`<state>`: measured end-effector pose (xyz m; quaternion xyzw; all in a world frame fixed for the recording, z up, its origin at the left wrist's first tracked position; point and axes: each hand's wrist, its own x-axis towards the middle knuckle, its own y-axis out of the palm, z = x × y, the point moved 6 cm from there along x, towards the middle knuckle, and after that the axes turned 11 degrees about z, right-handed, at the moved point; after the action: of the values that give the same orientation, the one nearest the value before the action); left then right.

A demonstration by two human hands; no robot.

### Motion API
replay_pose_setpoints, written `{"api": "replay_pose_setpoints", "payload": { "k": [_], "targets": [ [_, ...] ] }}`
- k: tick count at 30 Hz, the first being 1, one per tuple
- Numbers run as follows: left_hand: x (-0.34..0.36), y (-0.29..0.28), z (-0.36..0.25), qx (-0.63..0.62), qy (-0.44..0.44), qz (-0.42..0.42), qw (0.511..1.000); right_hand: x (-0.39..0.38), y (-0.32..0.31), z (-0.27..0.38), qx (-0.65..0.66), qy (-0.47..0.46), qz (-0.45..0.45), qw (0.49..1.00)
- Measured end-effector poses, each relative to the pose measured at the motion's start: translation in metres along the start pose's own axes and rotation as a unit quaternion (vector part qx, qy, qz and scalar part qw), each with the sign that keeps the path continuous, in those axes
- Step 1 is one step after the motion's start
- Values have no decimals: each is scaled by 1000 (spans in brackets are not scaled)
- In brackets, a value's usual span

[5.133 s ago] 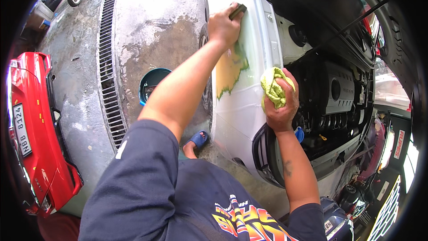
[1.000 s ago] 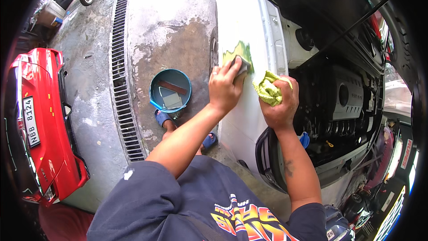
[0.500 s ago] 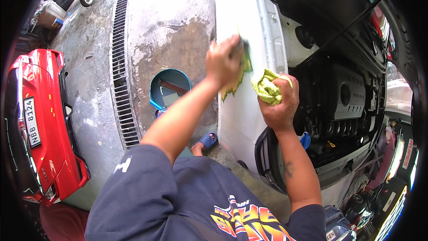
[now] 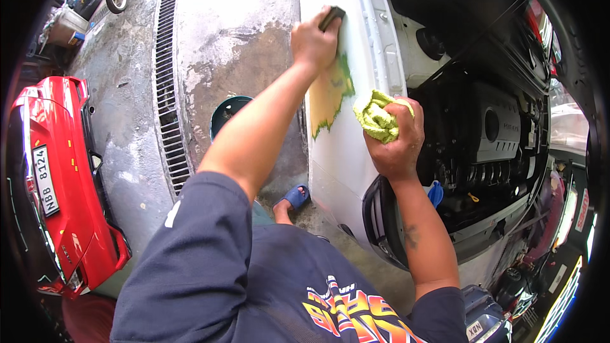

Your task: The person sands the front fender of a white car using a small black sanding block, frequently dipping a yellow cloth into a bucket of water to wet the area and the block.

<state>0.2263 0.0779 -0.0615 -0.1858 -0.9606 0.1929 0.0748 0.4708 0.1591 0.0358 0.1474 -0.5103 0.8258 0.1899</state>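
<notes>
My left hand (image 4: 314,42) is closed on a small dark sanding block (image 4: 332,18), held against the white car fender (image 4: 337,165) towards its far part. Just nearer than that hand, a tan filler patch (image 4: 325,96) with ragged green edges shows on the fender. Bunched in my closed right hand (image 4: 401,136) is a yellow-green cloth (image 4: 377,117), above the fender's inner edge beside the engine bay. Whether the cloth touches the panel I cannot tell.
The open engine bay (image 4: 473,146) lies to the right, crossed by a thin prop rod (image 4: 489,32). A blue-green bucket (image 4: 223,114) stands on the floor, partly behind my left arm. A floor grate (image 4: 166,76) runs left of it. A red car bumper (image 4: 70,197) is at the left.
My left hand has moved farther along the fender with the block, uncovering more of the filler patch. My left arm now hides more of the bucket. The right hand keeps the cloth, hardly shifted.
</notes>
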Motion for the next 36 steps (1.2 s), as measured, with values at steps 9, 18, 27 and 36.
{"api": "replay_pose_setpoints", "payload": {
  "k": [9,18,27,36],
  "targets": [
    [-53,13,-6,167,258,-84,948,2,-4,-6,-15,3,7,1000],
    [-156,23,-10,147,232,38,961,-9,-10,-14,-32,24,19,999],
    [-115,20,-14,120,218,-13,968,-6,-4,-8,-25,13,16,999],
    [20,-14,-23,43,24,55,997,1,1,2,-9,-5,5,1000]
  ]
}}
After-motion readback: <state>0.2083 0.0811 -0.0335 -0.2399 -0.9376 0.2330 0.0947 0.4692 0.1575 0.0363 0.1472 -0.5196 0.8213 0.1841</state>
